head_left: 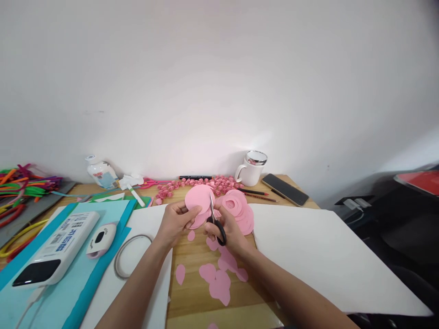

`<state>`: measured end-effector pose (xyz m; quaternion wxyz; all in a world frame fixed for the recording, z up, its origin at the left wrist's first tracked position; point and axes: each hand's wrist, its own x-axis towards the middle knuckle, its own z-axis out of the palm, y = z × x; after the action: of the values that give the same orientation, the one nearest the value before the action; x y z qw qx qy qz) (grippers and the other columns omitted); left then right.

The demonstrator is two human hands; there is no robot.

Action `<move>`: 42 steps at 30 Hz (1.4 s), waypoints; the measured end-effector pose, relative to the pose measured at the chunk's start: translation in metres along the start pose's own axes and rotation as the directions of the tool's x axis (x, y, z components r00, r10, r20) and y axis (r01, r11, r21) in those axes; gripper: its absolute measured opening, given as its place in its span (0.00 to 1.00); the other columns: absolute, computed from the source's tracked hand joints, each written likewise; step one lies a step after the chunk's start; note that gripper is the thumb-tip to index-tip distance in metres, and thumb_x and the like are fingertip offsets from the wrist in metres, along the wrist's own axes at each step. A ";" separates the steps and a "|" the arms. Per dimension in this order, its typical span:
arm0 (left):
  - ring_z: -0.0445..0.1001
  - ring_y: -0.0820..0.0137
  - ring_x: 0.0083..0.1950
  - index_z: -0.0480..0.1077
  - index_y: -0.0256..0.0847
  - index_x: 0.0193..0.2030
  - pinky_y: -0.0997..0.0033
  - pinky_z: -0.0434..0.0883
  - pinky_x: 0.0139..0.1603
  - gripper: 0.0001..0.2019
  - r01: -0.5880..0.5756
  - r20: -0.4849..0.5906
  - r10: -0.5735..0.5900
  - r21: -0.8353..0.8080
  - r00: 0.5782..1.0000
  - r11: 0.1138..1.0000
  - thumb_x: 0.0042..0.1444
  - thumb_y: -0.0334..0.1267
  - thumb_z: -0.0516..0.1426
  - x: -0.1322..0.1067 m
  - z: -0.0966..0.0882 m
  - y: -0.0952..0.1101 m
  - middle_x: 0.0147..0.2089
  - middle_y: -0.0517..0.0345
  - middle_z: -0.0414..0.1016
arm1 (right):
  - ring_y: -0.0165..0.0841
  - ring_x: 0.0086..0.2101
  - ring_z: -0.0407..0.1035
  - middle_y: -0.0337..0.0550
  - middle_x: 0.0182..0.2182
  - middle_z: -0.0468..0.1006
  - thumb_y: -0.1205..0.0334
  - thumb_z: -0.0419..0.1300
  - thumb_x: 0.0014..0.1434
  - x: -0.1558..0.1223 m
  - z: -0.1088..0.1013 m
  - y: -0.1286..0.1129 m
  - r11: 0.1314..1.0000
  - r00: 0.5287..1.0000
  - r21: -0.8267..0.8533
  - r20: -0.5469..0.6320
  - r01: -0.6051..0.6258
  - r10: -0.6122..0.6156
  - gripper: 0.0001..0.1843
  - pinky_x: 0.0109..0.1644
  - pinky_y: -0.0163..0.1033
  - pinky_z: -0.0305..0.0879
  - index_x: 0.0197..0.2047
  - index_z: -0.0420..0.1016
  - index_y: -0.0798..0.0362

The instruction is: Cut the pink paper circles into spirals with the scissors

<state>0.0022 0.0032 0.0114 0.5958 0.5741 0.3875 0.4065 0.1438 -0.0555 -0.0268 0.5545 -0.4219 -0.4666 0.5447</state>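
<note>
The left hand (176, 219) is closed in a pinch on a pink paper disc (198, 197), thumb on the near face and fingers behind it. The disc is held upright above the middle of the desk (192, 256), clear of its surface.

The right hand (228, 228) is closed through the black handles of the scissors (215, 219). The blades point up and away, and meet the right edge of the disc. How far the blades are parted cannot be told.

Just right of the right hand, a stack of pink spirals (240, 208) lies on the desk, partly behind the fingers. Pink scraps (217, 278) lie on the bare wood beneath both wrists, with one small scrap (180, 273) apart to the left.

Surroundings:
- A white sheet (325, 256) lies to the right of the hands; another white sheet (144, 228) lies to the left, with a wire ring (126, 256) on it.
- Blue paper (103, 214) lies further left. It carries a white device (56, 249) and a small oval device (102, 237).
- Small pink rolled flowers (209, 183) are scattered along the back of the desk, behind the disc.
- A white mug (252, 169) stands at the back, with a phone (285, 189) and two pencils (257, 194) just beside it.
- A glue bottle (100, 172) stands at the back left.
- Coloured pipe cleaners (20, 187) are piled at the far left edge.
</note>
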 end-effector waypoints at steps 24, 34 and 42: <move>0.49 0.83 0.13 0.63 0.37 0.16 0.78 0.48 0.17 0.16 0.010 0.005 -0.010 -0.009 1.000 1.000 0.42 0.40 0.65 0.001 0.000 -0.004 0.09 0.70 0.56 | 0.23 0.18 0.56 0.28 0.21 0.65 0.55 0.67 0.47 -0.001 0.001 0.000 0.999 1.000 0.033 0.020 -0.020 0.019 0.27 0.18 0.27 0.49 0.46 0.59 0.50; 0.49 0.83 0.14 0.62 0.37 0.15 0.78 0.48 0.18 0.16 -0.008 0.004 0.008 -0.019 1.000 1.000 0.43 0.38 0.65 0.000 0.000 0.000 0.10 0.70 0.56 | 0.23 0.18 0.55 0.27 0.18 0.64 0.60 0.64 0.51 0.000 -0.002 0.006 1.000 0.999 0.025 0.035 0.001 -0.002 0.25 0.19 0.27 0.50 0.49 0.59 0.50; 0.49 0.83 0.14 0.61 0.37 0.16 0.78 0.47 0.17 0.17 -0.020 -0.010 0.020 -0.020 1.000 1.000 0.44 0.38 0.64 0.001 -0.001 0.000 0.10 0.69 0.57 | 0.24 0.17 0.55 0.26 0.16 0.65 0.56 0.66 0.49 0.001 -0.003 0.012 0.999 0.998 0.051 0.056 0.012 -0.015 0.29 0.19 0.29 0.51 0.50 0.57 0.51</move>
<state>0.0015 0.0043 0.0109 0.5956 0.5699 0.3805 0.4192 0.1443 -0.0540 -0.0387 0.5554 -0.3891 -0.4711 0.5641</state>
